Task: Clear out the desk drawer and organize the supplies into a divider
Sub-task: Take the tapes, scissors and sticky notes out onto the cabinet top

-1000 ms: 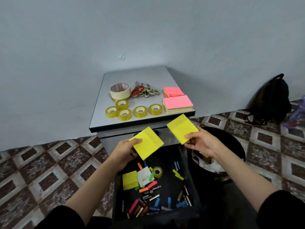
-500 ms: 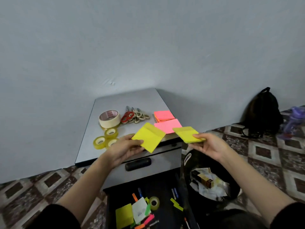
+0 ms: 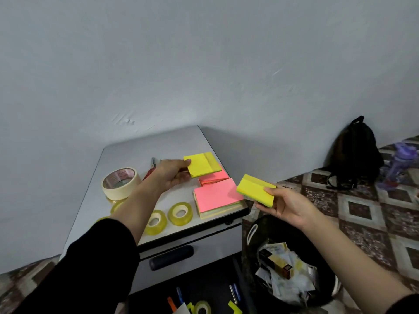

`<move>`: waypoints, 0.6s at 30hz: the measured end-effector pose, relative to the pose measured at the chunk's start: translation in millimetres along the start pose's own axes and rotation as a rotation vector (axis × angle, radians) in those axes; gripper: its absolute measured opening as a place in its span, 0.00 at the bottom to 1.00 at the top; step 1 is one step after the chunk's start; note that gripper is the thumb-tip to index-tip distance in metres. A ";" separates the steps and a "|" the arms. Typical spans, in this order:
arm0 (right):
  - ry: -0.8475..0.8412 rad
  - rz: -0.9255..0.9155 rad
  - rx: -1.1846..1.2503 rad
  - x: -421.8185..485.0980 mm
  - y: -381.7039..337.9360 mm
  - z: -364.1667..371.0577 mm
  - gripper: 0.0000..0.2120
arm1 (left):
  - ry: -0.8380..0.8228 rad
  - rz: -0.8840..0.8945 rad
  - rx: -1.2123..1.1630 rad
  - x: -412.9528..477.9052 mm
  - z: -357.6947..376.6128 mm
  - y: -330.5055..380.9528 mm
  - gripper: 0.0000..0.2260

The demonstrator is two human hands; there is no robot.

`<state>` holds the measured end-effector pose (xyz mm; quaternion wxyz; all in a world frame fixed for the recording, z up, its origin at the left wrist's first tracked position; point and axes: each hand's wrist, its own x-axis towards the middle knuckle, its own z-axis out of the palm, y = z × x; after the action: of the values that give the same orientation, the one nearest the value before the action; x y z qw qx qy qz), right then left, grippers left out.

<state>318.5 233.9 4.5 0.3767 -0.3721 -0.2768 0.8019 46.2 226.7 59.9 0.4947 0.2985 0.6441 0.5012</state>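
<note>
Left pad: a square yellow sticky-note pad point(image 3: 201, 165), a flat paper block with a folded strip on top, is held level above the table's back right part, over a small orange-pink pad point(image 3: 215, 177).
Left hand: the left hand point(image 3: 172, 175) reaches across the table; its thumb on top and fingers beneath pinch the pad's left edge.
Right pad: a thicker second yellow pad point(image 3: 256, 189), greenish in its lower layers, is tilted just off the table's right front corner.
Right hand: the right hand point(image 3: 288, 205) clamps its near end, fingers curled under it.
Pink stack: a broad pink note stack point(image 3: 217, 196) lies flat at the table's right front.
Tape: a cream masking tape roll point(image 3: 120, 183) and glossy clear tape rolls point(image 3: 180, 213) sit at the left and front.
Table: the table point(image 3: 158, 143) has a smooth grey top with a dark edge.
Open drawer: the open drawer point(image 3: 204, 288) is dark inside and holds pens and paper flags.
Bin: a black-lined bin point(image 3: 251, 252) holds crumpled paper.
Floor: a black backpack point(image 3: 356, 152) leans against the wall.
</note>
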 end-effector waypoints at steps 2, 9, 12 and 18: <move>0.087 0.006 -0.005 8.9 4.1 -9.4 0.07 | 0.006 -0.023 0.010 13.2 1.5 -2.7 0.06; 0.205 -0.019 0.011 20.3 0.2 -22.0 0.09 | 0.016 -0.047 0.122 25.4 15.0 -9.2 0.04; 0.216 -0.060 0.108 24.8 -0.6 -21.5 0.08 | 0.090 0.021 0.235 23.4 18.8 -13.0 0.05; 0.169 -0.059 -0.008 26.3 -7.8 -5.1 0.08 | 0.218 0.183 0.634 24.0 17.3 -21.7 0.11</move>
<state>314.2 260.4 -3.0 0.4207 -0.4317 -0.2583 0.7550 56.8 246.9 31.2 0.2586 0.4384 0.7876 0.3473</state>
